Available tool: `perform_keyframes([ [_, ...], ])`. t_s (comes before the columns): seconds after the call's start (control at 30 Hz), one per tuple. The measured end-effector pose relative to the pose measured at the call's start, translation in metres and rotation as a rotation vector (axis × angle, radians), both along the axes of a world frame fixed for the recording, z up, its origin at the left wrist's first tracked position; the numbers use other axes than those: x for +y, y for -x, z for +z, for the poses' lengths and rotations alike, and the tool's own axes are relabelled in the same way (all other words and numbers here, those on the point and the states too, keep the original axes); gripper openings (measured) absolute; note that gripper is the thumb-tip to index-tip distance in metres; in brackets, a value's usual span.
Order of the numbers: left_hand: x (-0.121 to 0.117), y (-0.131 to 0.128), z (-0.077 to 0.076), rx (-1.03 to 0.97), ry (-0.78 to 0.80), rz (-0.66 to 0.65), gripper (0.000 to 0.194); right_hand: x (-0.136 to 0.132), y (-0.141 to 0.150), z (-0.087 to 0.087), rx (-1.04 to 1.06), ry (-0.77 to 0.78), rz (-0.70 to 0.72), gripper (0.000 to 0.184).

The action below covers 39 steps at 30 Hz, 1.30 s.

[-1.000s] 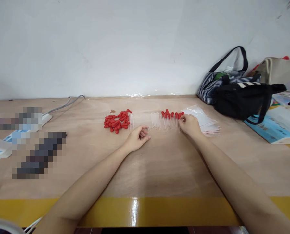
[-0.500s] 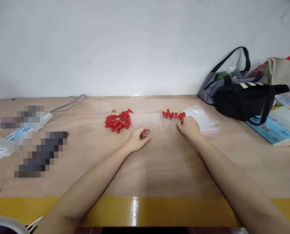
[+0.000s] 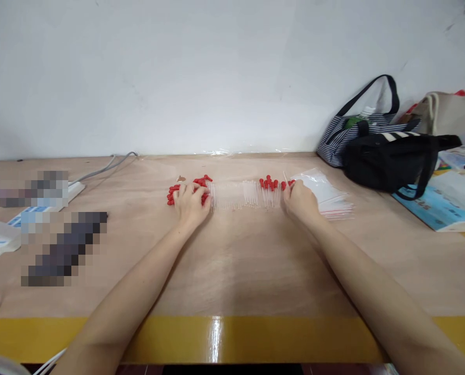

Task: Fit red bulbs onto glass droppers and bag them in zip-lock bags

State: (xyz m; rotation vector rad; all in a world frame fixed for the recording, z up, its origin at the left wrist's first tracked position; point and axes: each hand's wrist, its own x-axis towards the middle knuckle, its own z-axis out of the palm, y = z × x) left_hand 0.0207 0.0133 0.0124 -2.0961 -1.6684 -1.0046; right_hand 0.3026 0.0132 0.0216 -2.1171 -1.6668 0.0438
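My left hand (image 3: 191,207) lies over the pile of red rubber dropper bulbs (image 3: 173,194), its fingers apart and curved down among them; whether a bulb is pinched is hidden. At the right, my right hand (image 3: 300,199) is closed on a thin clear dropper tube (image 3: 285,178), whose upper end sticks up above the fingertips. Between the hands is a row of bare clear tubes (image 3: 232,195). Next to the right hand are several droppers with red bulbs (image 3: 268,183) fitted on their ends, partly covered by that hand.
Clear zip bags (image 3: 329,195) lie right of my right hand. Farther right are a black bag (image 3: 388,161), a striped bag (image 3: 334,140) and a blue packet (image 3: 427,208). A power strip (image 3: 74,192) and a blurred dark object (image 3: 66,250) lie at the left.
My left hand has moved left from below the tubes onto the bulb pile. My right hand has stayed near the droppers, and a tube now stands up from its fingers.
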Motion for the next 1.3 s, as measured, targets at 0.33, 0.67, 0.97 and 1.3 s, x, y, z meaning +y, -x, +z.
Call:
perform_keyframes([
  [0.33,0.011,0.01,-0.001,0.136,0.035,-0.02,0.018,-0.023,0.034,-0.03,0.043,-0.289,0.562,0.03],
  [0.67,0.013,0.008,-0.002,-0.02,-0.041,-0.043,0.021,-0.027,0.044,-0.036,0.16,-0.308,0.607,0.022],
  [0.97,-0.015,-0.038,-0.011,-0.572,0.363,-0.59,0.022,-0.035,0.039,-0.021,0.184,-0.319,0.537,0.028],
  [1.3,-0.022,-0.049,-0.022,-0.961,0.648,-0.566,0.029,-0.03,0.038,-0.036,0.285,-0.341,0.686,0.026],
])
